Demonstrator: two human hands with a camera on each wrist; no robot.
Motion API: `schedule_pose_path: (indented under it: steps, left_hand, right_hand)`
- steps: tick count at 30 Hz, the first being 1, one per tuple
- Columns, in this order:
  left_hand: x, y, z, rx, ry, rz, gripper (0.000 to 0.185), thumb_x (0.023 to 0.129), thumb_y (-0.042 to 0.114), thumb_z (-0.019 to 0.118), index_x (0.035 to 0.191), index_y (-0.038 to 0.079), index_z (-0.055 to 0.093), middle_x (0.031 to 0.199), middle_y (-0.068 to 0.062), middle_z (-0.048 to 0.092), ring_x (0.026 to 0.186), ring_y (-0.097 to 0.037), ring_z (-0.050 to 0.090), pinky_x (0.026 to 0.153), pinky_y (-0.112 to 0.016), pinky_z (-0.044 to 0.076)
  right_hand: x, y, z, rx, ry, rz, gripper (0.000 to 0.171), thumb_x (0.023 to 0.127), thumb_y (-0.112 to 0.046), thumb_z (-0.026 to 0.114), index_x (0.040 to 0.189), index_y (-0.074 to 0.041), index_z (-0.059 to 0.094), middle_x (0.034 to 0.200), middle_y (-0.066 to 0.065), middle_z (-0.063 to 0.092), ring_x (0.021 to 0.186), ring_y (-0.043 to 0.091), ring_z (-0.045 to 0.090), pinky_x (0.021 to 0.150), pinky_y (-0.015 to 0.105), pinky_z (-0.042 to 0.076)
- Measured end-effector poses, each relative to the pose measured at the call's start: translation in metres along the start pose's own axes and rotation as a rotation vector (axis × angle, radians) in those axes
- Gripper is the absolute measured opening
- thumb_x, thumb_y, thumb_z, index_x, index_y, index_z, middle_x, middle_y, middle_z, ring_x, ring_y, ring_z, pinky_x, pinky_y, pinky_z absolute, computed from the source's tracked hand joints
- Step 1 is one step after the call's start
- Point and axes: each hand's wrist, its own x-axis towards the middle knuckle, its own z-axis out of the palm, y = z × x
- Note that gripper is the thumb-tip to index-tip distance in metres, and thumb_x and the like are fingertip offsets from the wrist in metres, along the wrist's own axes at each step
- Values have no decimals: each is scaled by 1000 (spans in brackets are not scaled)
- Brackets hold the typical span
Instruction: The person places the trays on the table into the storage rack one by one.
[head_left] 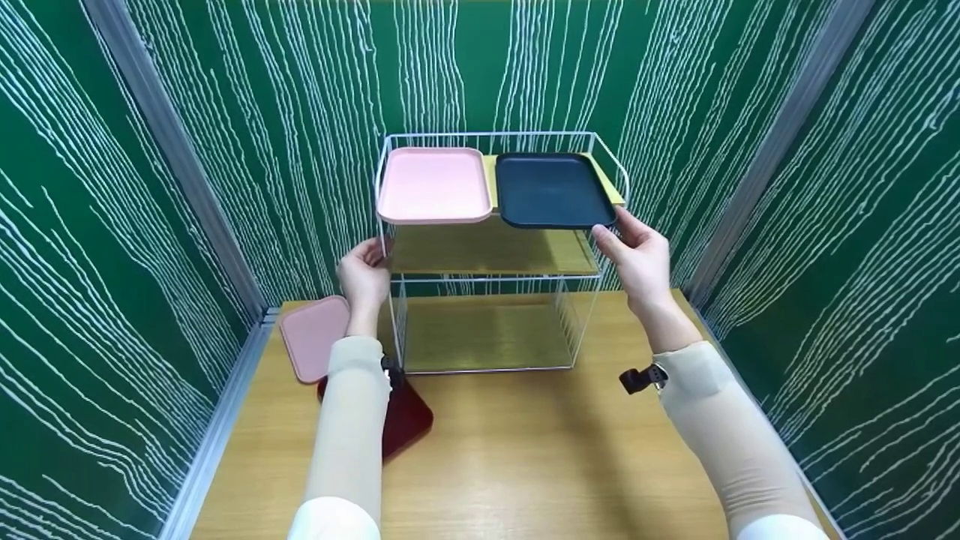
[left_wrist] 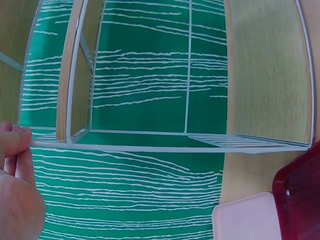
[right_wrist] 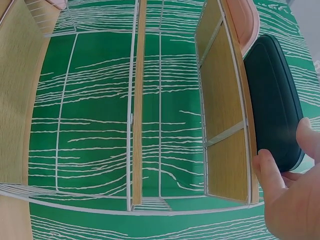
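A white wire rack (head_left: 495,278) with wooden shelves stands on the table. On its top shelf a pink tray (head_left: 435,184) lies at the left and a dark navy tray (head_left: 555,190) at the right, side by side. My right hand (head_left: 642,259) pinches the navy tray's front right corner, thumb on the near edge and fingers at the side. My left hand (head_left: 365,274) grips the rack's left front upright, between the top and middle shelves; in the left wrist view its fingertips (left_wrist: 22,135) meet at the white wire.
On the wooden table (head_left: 495,465), another pink tray (head_left: 316,337) lies left of the rack. A dark red tray (head_left: 409,420) sits in front of it, partly under my left forearm. Green walls with white streaks and grey metal posts (head_left: 780,142) enclose the table.
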Motion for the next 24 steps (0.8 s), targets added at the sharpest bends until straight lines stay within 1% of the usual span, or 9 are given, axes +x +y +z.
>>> schedule_pose_path:
  steps: [2, 7, 10, 13, 18, 24]
  left_hand:
    - [0, 0, 0, -25, 2, 5, 38, 91, -23, 64, 118, -2, 79, 117, -17, 79, 114, -28, 75, 104, -37, 58]
    - [-1, -1, 1, -37, 10, 29, 36, 90, -24, 64, 117, -5, 78, 116, -20, 78, 112, -29, 75, 102, -39, 60]
    - [-1, -1, 1, 1, 14, 48, 34, 90, -22, 65, 117, -4, 78, 115, -19, 79, 112, -31, 75, 101, -39, 60]
    - [0, -3, 1, -4, 9, 63, 34, 91, -22, 65, 117, -5, 78, 116, -23, 77, 114, -37, 74, 102, -40, 59]
    - [0, -3, 1, -45, 2, 55, 38, 89, -26, 62, 118, -6, 77, 119, -28, 74, 118, -43, 71, 104, -43, 58]
    - [0, -3, 0, -16, 4, 50, 35, 91, -23, 65, 118, -4, 78, 119, -26, 75, 117, -40, 72, 104, -40, 59]
  right_hand:
    - [2, 1, 1, -1, -2, -3, 65, 102, -16, 75, 159, -3, 48, 157, 20, 54, 134, 21, 63, 107, 29, 54]
    - [5, 2, 3, -1, -5, -3, 64, 103, -15, 74, 159, -2, 47, 158, 20, 53, 136, 23, 62, 107, 30, 54]
    - [7, 3, 3, -24, 3, 3, 66, 103, -19, 75, 160, -3, 46, 158, 19, 53, 136, 23, 62, 107, 30, 54]
    - [9, 5, 3, -29, 9, 8, 67, 102, -21, 76, 160, -4, 47, 158, 18, 54, 137, 23, 61, 107, 29, 54]
    - [12, 7, 5, -21, 11, 4, 67, 101, -22, 76, 160, -5, 48, 158, 17, 54, 139, 24, 59, 109, 30, 53]
    - [15, 7, 7, -39, 19, -4, 63, 102, -22, 76, 158, -6, 51, 157, 15, 56, 138, 23, 60, 111, 32, 52]
